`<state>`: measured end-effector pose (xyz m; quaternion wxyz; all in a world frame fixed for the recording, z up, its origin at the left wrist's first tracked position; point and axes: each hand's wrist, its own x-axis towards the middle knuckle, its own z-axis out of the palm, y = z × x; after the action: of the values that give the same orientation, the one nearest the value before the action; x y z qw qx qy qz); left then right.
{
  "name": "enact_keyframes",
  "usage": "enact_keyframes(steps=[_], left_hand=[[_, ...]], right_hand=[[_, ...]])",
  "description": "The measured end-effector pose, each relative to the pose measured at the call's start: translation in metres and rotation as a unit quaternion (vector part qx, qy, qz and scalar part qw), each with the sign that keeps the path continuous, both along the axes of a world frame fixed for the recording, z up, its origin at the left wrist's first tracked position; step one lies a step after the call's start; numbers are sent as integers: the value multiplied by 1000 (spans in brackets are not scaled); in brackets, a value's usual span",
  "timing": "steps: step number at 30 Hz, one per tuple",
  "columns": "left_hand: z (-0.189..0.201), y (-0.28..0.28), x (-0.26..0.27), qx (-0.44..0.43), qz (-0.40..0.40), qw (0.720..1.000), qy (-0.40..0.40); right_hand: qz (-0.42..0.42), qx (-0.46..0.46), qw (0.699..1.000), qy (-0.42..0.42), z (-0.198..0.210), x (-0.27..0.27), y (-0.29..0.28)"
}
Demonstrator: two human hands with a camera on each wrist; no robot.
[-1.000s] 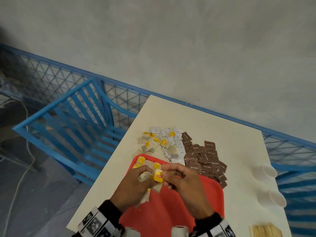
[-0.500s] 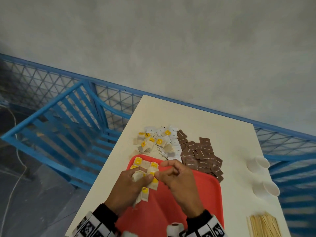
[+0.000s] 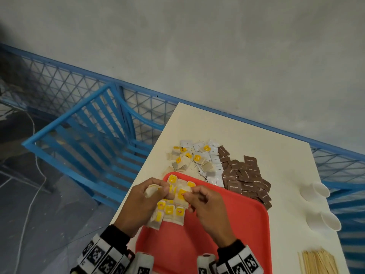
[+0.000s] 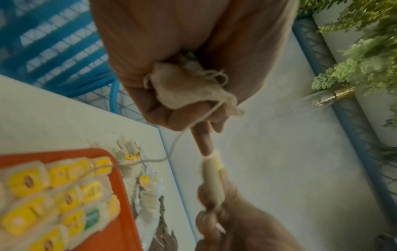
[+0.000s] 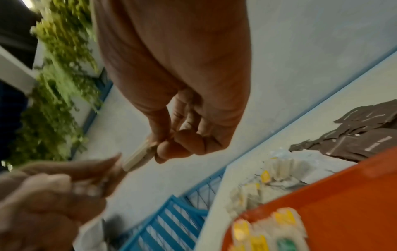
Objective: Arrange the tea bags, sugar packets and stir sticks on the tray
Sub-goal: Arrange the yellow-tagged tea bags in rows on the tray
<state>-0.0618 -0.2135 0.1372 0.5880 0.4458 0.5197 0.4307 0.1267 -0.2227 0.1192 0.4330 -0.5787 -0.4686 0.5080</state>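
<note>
Left hand clutches tea bag; right hand pinches yellow-tagged bag; tag print illegible, blurred.

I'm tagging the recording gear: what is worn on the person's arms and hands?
The left hand and right hand are bare. Each wrist has a black cuff, then a white band printed with black square marker patterns, with a whitish device mounted on the inner side.

Bare tray right of tea bags
</note>
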Motion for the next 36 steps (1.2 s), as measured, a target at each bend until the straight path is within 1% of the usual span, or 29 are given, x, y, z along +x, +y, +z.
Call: enact_keyframes(steps=[2,4,6,8,11,13,15,21,23,26,28,29,31,34,36], left_hand=[[-3,-4,-13,-2,17,999,36],[-11,-8,-25,-21,18,997,65],[-21,-14,-37,-50,15,995,89],[-30,-19,-46,-75,13,990,115],[-35,-20,-52,-91,18,987,132],[-35,-19,-53,-93,19,987,132],[-34,-18,-53,-96,16,987,126],[-27,-17,-53,-100,9,988,114],[-26,-15,-53,-111,11,990,86],[-25,-13,-50,-137,8,990,36],[-27,-10,-47,-161,9,987,-20],[-27,-9,-44,-177,12,983,-53],[-24,-5,-37,-206,11,972,-114],[-22,1,-21,-224,-8,957,-186],[-23,4,-9,-230,-29,945,-231]], right_hand=[[31,-31,997,-70,-32,-4,-3],[70,-76,982,-161,-75,-8,-10],[92,-127,965,-211,-113,-15,-18],[81,-163,959,-219,-135,-24,-21],[42,-176,962,-203,-142,-39,-17],[7,-184,962,-202,-141,-48,-15],[-18,-189,956,-222,-141,-54,-14],[-11,-145,946,-289,-139,-55,-19],[2,-140,940,-310,-138,-55,-19],[39,-156,932,-324,-137,-55,-18],[44,-147,935,-319,-130,-53,-16],[39,-130,941,-309,-122,-51,-14],[15,-76,962,-262,-97,-47,-9],[-24,8,988,-152,-52,-34,-7],[-22,44,995,-91,-26,-22,-9]])
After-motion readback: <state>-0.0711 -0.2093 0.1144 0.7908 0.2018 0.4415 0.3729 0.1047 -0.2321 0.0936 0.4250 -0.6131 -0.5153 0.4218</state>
